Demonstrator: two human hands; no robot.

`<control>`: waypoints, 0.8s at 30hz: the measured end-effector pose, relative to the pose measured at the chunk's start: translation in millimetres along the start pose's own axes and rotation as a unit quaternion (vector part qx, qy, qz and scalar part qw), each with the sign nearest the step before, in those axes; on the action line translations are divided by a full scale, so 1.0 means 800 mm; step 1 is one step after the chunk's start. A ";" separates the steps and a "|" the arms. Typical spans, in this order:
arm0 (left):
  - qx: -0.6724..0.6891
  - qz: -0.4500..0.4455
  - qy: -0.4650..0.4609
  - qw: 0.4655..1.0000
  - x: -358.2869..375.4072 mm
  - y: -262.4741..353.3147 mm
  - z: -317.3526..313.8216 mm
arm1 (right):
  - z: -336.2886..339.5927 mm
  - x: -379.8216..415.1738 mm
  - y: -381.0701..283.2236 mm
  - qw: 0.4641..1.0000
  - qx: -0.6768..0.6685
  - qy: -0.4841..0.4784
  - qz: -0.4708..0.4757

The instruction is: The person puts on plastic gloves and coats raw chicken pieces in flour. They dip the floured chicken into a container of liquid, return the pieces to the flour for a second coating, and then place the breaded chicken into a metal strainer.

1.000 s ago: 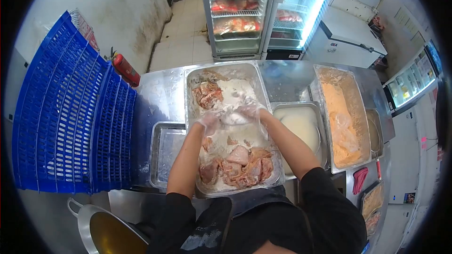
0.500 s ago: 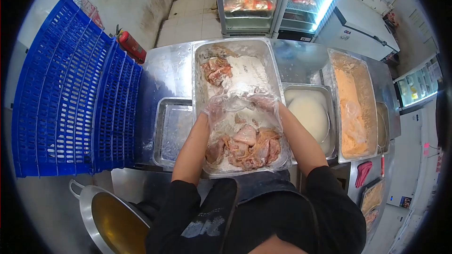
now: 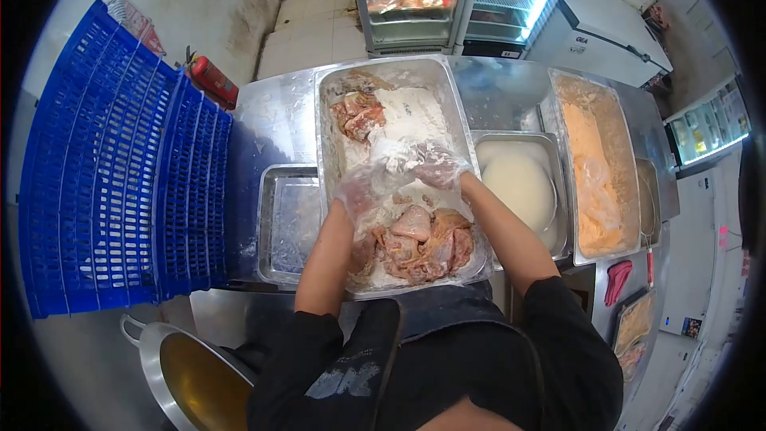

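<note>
Both of my hands wear clear plastic gloves dusted with white flour. My left hand (image 3: 363, 187) and my right hand (image 3: 440, 174) curve inward over the middle of a deep metal tray (image 3: 322, 144). Loose flour (image 3: 408, 153) lies heaped against their fingers, and the cupped hands hold some of it; the fingertips are partly hidden. Just below my hands, on the near side of the tray, sit several raw chicken pieces (image 3: 423, 247) with some flour on them. Another coated chicken piece (image 3: 358, 116) lies at the far left of the tray.
Right of the tray are a pan of pale liquid (image 3: 519, 190) and a long tray of orange breading (image 3: 589, 168). A shallow metal pan (image 3: 291, 223) and blue crates (image 3: 120, 168) stand left. A wok of oil (image 3: 199, 383) is at lower left.
My hands stay close together over the flour and have shifted slightly, with flour gathered at the fingers. The whole view has moved a little; the chicken pieces keep their places.
</note>
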State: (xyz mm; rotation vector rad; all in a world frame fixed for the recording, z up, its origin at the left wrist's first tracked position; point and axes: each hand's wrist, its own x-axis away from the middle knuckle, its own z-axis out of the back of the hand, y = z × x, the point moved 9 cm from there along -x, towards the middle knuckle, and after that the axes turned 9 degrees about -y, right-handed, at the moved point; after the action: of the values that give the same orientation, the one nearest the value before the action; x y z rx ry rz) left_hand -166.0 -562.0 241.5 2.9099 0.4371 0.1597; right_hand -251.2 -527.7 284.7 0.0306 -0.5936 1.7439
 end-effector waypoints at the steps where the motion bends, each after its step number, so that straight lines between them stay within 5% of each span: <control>1: 0.035 -0.005 -0.013 0.999 0.000 0.003 -0.010 | -0.011 0.005 -0.014 0.994 0.083 -0.031 0.060; 2: 0.037 -0.004 -0.012 0.999 0.005 0.004 -0.016 | -0.016 0.009 -0.016 0.994 0.080 -0.033 0.059; 4: -0.232 0.062 0.035 0.970 0.023 0.001 -0.014 | -0.009 0.015 -0.030 0.997 0.046 0.023 0.062; 5: -0.232 0.063 0.036 0.970 0.024 -0.005 -0.014 | -0.006 0.015 -0.039 0.997 0.045 0.022 0.063; 7: -0.023 -0.046 0.051 0.997 0.021 -0.007 -0.017 | 0.004 0.015 -0.025 0.993 -0.097 0.007 -0.069; 8: -0.023 -0.043 0.053 0.997 0.020 -0.012 -0.019 | 0.001 0.020 -0.014 0.976 -0.169 -0.001 -0.137; 10: -0.113 -0.064 0.146 0.981 0.027 -0.013 -0.011 | -0.016 0.020 -0.010 0.975 -0.184 0.037 -0.122; 12: -0.132 -0.052 0.163 0.976 0.024 -0.023 -0.024 | -0.014 0.035 -0.012 0.954 -0.060 0.288 -0.052; 13: -0.153 -0.049 0.184 0.970 0.026 -0.027 -0.023 | 0.004 0.045 -0.015 0.927 -0.226 0.299 -0.026; 16: 0.012 -0.060 0.046 0.997 0.011 -0.040 -0.027 | 0.024 0.040 -0.026 0.958 -0.151 0.233 -0.071; 17: -0.058 -0.083 0.141 0.985 0.020 -0.032 -0.005 | 0.019 0.038 -0.020 0.956 -0.158 0.235 -0.079; 18: -0.058 -0.076 0.143 0.985 0.022 -0.029 0.009 | 0.021 0.038 -0.021 0.948 -0.171 0.268 -0.037; 19: 0.134 -0.052 0.114 0.983 0.016 -0.039 0.035 | 0.024 0.042 -0.023 0.937 -0.180 0.300 0.005; 21: 0.500 -0.001 0.051 0.864 0.005 -0.051 0.086 | 0.018 0.042 -0.024 0.954 -0.103 0.276 -0.053; 23: 0.789 0.040 -0.014 0.613 -0.003 -0.045 0.090 | 0.026 0.043 -0.047 0.972 0.061 0.187 -0.131; 24: 0.803 0.032 -0.016 0.595 -0.004 -0.047 0.097 | 0.022 0.039 -0.045 0.972 0.060 0.186 -0.131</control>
State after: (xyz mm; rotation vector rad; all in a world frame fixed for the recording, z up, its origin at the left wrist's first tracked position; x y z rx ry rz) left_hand -169.3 -540.9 157.9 4.6798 0.6868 -0.6935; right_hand -231.4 -501.6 323.3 -0.1264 -0.1982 1.4754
